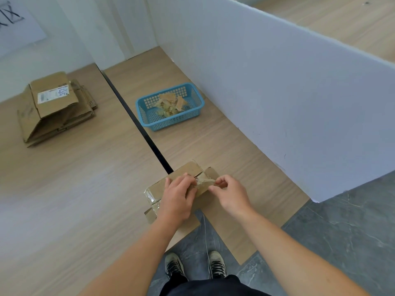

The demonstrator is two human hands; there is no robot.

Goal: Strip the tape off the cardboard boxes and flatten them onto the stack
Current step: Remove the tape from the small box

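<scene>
Two grips on one cardboard box [157, 189] at the worktop [85, 178] near edge. My left grip [177, 196] curls over the box top, pinning it. The tape strip [205, 181] is partly lifted and my right grip [229, 193] pinches its free end. I'd pull low and slow along the seam, left pinning close to the peel line, or the card may tear. Surface: flattened stack [57, 107] far left, dark gap [136, 118], blue basket [192, 88] holding tape scraps, white partition [277, 92] right, grey floor [342, 231] beyond.
</scene>
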